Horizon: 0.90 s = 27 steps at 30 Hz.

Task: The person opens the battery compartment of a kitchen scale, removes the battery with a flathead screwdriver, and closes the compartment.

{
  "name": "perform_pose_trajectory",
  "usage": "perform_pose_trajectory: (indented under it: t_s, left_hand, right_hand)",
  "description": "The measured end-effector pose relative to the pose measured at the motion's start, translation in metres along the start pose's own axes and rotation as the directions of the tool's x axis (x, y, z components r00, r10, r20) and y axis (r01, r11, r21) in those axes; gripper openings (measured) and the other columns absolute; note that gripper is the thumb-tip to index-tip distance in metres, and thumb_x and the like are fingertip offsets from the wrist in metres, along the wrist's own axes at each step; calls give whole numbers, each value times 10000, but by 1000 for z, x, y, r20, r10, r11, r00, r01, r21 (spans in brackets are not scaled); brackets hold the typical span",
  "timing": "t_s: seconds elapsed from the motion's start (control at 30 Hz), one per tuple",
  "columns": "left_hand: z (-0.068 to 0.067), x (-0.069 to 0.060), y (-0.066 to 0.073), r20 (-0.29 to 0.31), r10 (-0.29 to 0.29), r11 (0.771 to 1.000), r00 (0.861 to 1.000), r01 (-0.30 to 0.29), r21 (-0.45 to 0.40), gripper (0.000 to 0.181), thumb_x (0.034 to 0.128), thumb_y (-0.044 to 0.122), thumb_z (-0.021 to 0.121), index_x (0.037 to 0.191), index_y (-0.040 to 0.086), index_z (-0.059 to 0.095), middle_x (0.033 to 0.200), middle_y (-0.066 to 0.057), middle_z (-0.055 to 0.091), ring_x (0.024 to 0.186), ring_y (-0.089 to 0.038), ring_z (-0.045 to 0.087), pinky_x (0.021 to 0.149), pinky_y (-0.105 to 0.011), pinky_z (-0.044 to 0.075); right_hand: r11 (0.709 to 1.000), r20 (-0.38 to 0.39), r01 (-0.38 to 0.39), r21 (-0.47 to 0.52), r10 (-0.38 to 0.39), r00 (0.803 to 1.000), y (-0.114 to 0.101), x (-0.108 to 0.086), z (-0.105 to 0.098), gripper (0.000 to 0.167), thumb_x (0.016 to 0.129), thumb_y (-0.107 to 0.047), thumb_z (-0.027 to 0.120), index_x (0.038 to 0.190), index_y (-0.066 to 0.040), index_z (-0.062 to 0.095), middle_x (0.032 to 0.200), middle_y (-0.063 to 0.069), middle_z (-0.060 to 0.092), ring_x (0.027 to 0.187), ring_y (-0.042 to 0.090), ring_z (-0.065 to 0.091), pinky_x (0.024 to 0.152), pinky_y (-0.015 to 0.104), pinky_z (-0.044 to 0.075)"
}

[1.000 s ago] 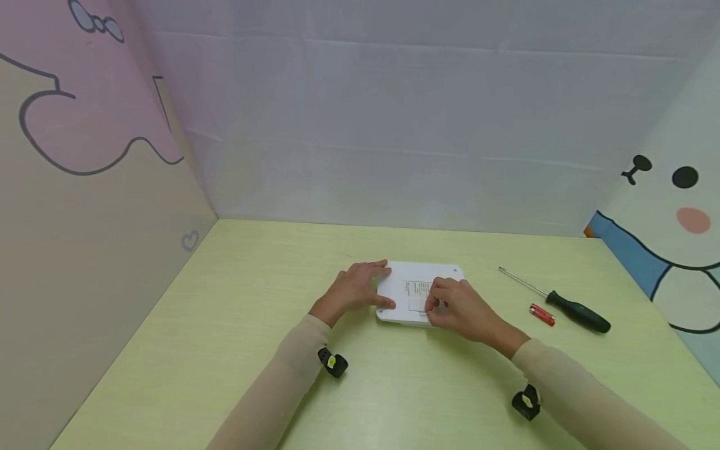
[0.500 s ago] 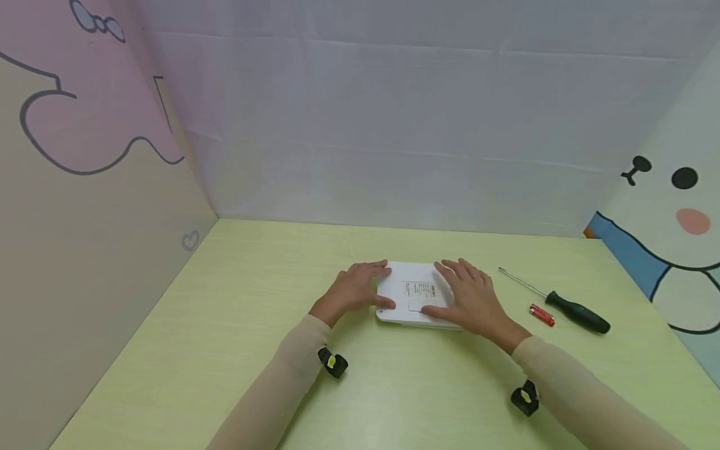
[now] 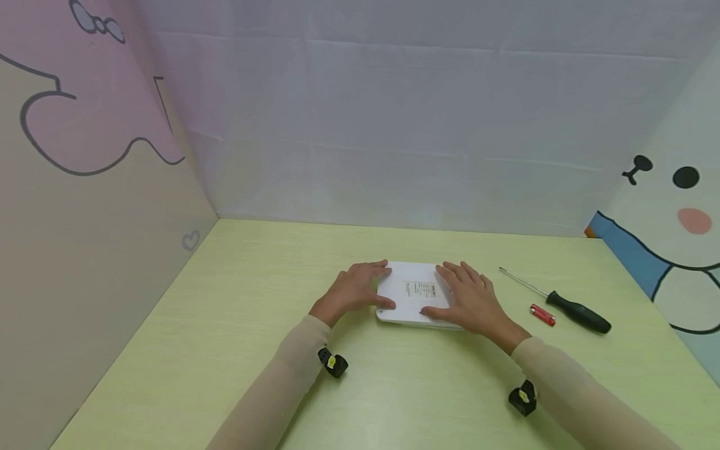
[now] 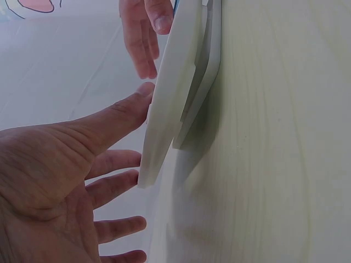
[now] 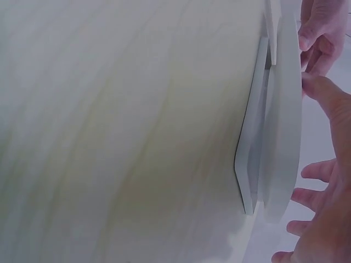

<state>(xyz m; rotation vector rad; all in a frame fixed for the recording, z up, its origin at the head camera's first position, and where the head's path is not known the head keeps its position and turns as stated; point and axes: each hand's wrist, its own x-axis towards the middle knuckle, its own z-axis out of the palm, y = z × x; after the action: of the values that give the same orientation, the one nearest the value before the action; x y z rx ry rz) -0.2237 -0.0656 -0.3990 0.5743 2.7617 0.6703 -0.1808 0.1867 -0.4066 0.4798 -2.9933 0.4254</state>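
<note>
A flat white device [image 3: 413,274], shaped like a kitchen scale, lies on the table with a printed label facing up. My left hand [image 3: 354,289] rests at its left end, thumb on the upper face and fingers toward the far edge. Over the right end, my right hand [image 3: 474,301] is spread, its thumb touching the face below the label. In the left wrist view, the thumb of my left hand [image 4: 60,159] presses the device [image 4: 173,82] and the other fingers are fairly straight. My right hand [image 5: 329,181] has spread fingers beside the device's edge [image 5: 282,137] in the right wrist view.
A small red battery [image 3: 542,314] lies to the right of the device. Beside it is a screwdriver [image 3: 579,314] with a dark handle, its shaft angled toward the back. Walls with cartoon figures border the pale yellow table [image 3: 270,262].
One second ago my right fingers were bunched at a rectangular patch below the label. They have since spread out over the device's right end. My left hand has stayed in place.
</note>
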Motion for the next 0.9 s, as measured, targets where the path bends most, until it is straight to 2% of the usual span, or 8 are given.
perform_pose_trajectory:
  t_s: [0.27,0.57,0.63,0.77,0.9]
  left_hand:
    - [1,1,0,-3,-10,1000,1000,10,11,811,770,499,792,1464,222,475,1581,105,335,1457,-252,317,1135,-565,261]
    - [2,1,-1,-17,2,1000,1000,-2,7,820,768,490,797,1470,225,465,1583,107,332,1461,-247,305,1141,-589,236]
    - [2,1,-2,-16,4,1000,1000,-4,3,819,770,486,798,1470,223,464,1583,107,331,1463,-249,301,1143,-595,226]
    - [2,1,-1,-13,4,1000,1000,-4,3,818,772,476,801,1471,218,463,1584,105,330,1463,-252,300,1144,-593,227]
    - [1,0,0,-12,5,1000,1000,-5,12,820,771,476,802,1471,216,464,1583,105,331,1462,-250,304,1141,-584,239]
  right_hand:
    - [999,10,-3,53,3,1000,4,2,-1,940,775,-646,690,1480,-89,415,1520,174,393,1409,442,293,1039,706,261]
    - [975,85,-77,209,60,995,25,0,-23,848,855,-530,674,1481,-35,385,1516,235,370,1387,467,319,1020,727,275]
    - [961,104,-78,265,52,993,29,-3,-26,801,883,-478,662,1483,-30,378,1521,233,359,1396,465,302,1041,715,266]
    - [924,115,-51,378,7,993,39,-10,-27,659,922,-273,625,1467,10,386,1514,248,355,1399,477,283,1076,685,253]
    - [894,98,3,448,-53,994,47,-16,-23,613,887,-89,590,1448,55,390,1512,259,348,1405,482,267,1095,669,232]
